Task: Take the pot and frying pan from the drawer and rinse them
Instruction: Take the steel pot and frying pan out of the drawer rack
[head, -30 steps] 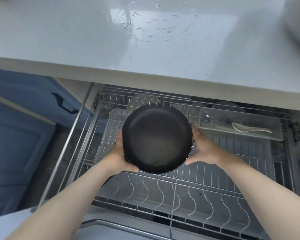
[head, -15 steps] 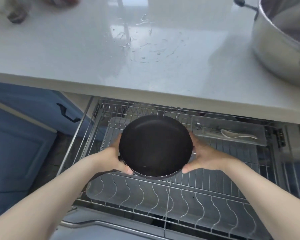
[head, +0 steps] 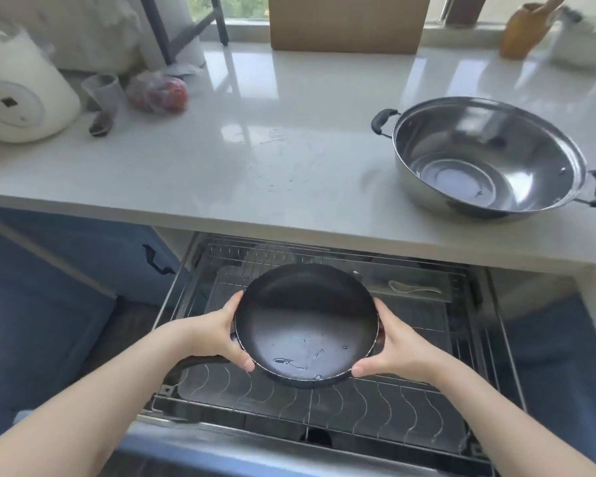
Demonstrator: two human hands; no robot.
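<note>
The frying pan (head: 305, 325) hangs above the open drawer (head: 324, 404), over the middle of its wire rack, held clear of the wires as far as I can judge; the left hand (head: 217, 333) grips its left rim with the thumb curled over the near edge, and the right hand (head: 393, 349) grips the right rim the same way, thumb tip on the near lip; both hands are closed on the pan, neither on the handle. The pan sits mouth up, tipped a little toward the person, with a few drops of water in its near half; its dark handle runs from under the left hand toward the drawer's front left corner, so the long axis lies from there toward the back right. The pot (head: 489, 160) already stands on the countertop (head: 255, 132), near its right edge, well apart from the pan. To lift well, I judge the pan should rise level and clear the countertop's front edge before it travels; the handle trails low on the left and could catch the rack; a rim grip on a wet pan calls for even pressure from both sides.
</note>
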